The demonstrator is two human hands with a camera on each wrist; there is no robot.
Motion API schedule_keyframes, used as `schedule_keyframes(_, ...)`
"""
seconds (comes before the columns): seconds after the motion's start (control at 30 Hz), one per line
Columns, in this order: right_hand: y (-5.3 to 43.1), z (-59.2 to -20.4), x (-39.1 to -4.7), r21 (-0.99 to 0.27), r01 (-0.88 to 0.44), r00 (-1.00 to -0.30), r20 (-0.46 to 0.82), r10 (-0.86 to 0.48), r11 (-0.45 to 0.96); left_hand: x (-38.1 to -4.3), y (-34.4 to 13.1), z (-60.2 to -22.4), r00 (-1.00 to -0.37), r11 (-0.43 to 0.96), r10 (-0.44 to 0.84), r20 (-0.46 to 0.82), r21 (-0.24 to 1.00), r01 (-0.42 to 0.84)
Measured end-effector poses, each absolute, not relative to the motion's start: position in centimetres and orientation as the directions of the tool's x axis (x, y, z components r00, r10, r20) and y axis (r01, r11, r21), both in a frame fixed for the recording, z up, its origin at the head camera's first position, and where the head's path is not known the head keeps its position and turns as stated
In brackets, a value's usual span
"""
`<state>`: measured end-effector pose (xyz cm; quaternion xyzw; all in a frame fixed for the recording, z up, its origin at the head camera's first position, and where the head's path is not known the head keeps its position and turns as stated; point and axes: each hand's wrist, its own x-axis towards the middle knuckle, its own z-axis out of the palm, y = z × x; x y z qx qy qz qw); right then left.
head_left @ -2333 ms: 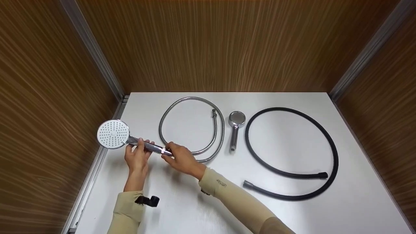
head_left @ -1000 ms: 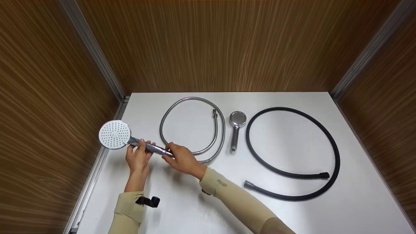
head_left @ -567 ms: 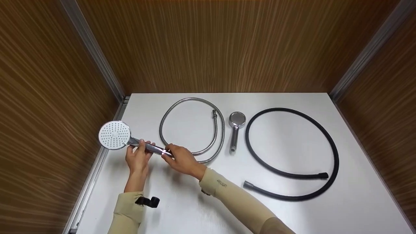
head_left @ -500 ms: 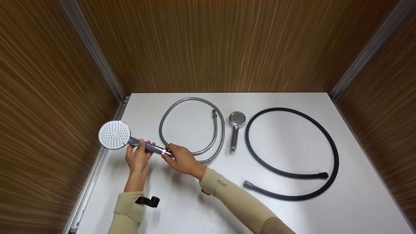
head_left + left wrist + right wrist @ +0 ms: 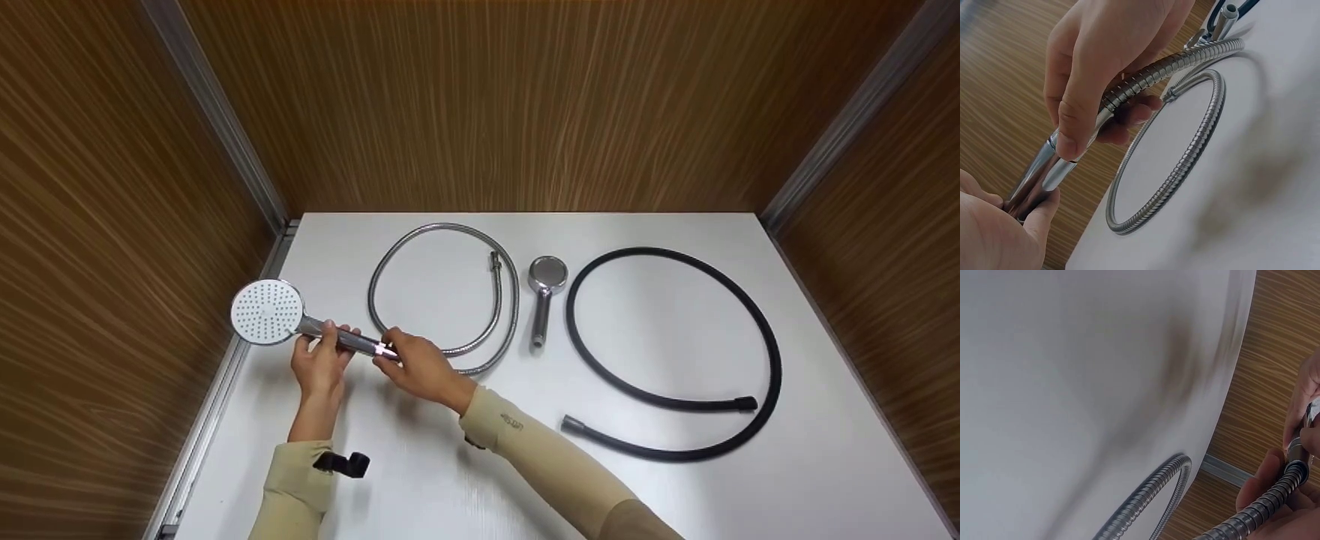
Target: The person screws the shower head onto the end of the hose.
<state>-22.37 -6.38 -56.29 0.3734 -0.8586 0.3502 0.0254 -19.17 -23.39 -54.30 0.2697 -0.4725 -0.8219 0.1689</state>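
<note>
In the head view, a chrome shower head [image 5: 266,311] with a white nozzle face is held up at the table's left side. My left hand [image 5: 319,369] grips its handle, thumb on top and fingers beneath. At the handle's lower end, my right hand [image 5: 421,369] pinches the metal end fitting of a silver shower hose [image 5: 1185,62], which meets the handle in line. The left wrist view shows the right thumb [image 5: 1069,135] over this joint. From there the hose runs back and loops on the white table; its other end lies inside the loop.
A smaller silver shower head [image 5: 548,273] lies right of the metal hose. Further right, a black hose [image 5: 775,360] forms a wide loop on the white table [image 5: 840,465]. Wood-grain panels [image 5: 480,105] enclose the back and sides.
The held shower head has shifted slightly to the right, the left hand moving with it. The right hand stays at the joint; the items on the table have not moved.
</note>
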Motion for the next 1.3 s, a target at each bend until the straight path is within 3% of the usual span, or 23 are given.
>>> schedule_keyframes(1.3,-6.4,-56.41,-22.02,-0.559,-0.667,-0.718,0.307,-0.625,0.492,-19.13,-23.39,-54.12,-0.802,-0.511,-0.523,-0.289,0.859,0.025)
